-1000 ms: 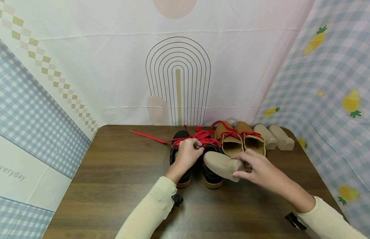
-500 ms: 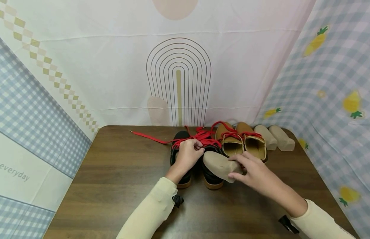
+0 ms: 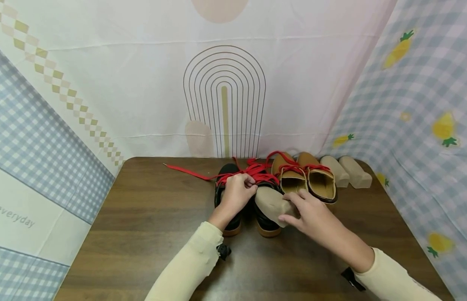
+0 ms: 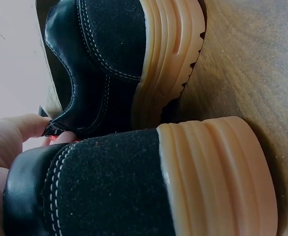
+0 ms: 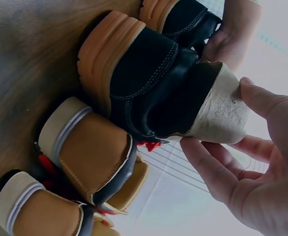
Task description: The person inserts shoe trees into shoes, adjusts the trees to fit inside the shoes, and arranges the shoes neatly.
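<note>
My right hand (image 3: 312,213) grips a beige moulded shoe insert (image 3: 269,205) at its blunt end. In the right wrist view the insert (image 5: 222,113) sits tilted, partly inside the opening of the right-hand black shoe (image 5: 139,78), with thumb and fingers on opposite sides. My left hand (image 3: 237,194) is over the pair, near loose red laces (image 3: 256,169). In the left wrist view its thumb and finger pinch the edge flap of that same black shoe (image 4: 119,39). The left-hand black shoe (image 3: 232,225) is partly covered by my left hand and wrist.
Two brown shoes (image 3: 322,186) with red laces stand right of the black pair. Beyond them lie two more beige inserts (image 3: 355,173) near the table's back right corner. A loose lace end (image 3: 184,170) stretches left across the wooden table (image 3: 150,234). Cloth hangs behind and at the sides.
My right hand has moved left with the insert, which is now closer over the opening of the right-hand black shoe. The left hand has stayed in place.
</note>
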{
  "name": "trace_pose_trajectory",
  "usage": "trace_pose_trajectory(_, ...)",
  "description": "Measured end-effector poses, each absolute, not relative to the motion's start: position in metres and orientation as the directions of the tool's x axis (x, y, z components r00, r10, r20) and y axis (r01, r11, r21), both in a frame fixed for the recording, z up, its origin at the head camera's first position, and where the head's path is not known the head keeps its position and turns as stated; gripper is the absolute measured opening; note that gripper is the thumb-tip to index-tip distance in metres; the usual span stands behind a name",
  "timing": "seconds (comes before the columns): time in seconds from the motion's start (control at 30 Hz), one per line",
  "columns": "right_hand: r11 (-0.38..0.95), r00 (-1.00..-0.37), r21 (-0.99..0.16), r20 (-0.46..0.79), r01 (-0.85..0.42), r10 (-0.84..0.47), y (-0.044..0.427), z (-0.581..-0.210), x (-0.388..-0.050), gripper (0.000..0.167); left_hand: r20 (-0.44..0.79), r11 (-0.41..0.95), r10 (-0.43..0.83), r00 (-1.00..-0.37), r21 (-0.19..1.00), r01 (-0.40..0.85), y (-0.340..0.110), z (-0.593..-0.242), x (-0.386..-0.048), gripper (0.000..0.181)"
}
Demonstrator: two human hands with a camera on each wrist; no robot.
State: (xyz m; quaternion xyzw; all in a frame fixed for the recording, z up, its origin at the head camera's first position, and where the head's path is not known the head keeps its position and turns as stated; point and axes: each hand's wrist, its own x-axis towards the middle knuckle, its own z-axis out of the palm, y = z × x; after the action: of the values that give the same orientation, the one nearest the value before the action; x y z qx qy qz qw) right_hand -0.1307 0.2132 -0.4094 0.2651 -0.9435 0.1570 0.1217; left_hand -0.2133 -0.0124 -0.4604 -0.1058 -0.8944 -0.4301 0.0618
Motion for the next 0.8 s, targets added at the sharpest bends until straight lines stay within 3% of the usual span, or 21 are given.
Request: trace_pose_trajectory(0.8, 0.852, -0.862, -0.196, 0.271, -0.486, -0.429, 0.191, -0.401, -0.138, 0.051, 0.232, 0.633, 0.135, -0.963, 0.728, 0.264, -0.011, -0.461, -0.213, 0.005)
